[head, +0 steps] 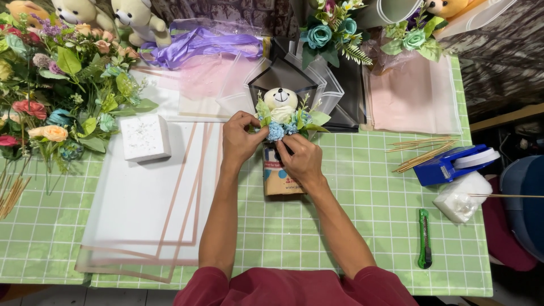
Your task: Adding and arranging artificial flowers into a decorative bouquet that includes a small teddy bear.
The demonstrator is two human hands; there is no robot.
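Observation:
A small bouquet (281, 116) lies on the green checked table (362, 215): a cream bear head with a white flower, blue flowers and green leaves. Its stem end is wrapped in printed brown paper (279, 182). My left hand (239, 139) pinches the bouquet's left side near a blue flower. My right hand (302, 160) grips the wrapped stem just below the flowers. Both forearms reach in from red sleeves at the bottom.
Translucent wrapping sheets (147, 209) with pink borders lie at left, a white foam block (145, 137) on them. Artificial flowers (51, 85) fill the far left. Dark wrapping sheets (294, 71), pink sheets (413, 96), wooden skewers (422, 150), a blue tape dispenser (453, 164), a green cutter (424, 238).

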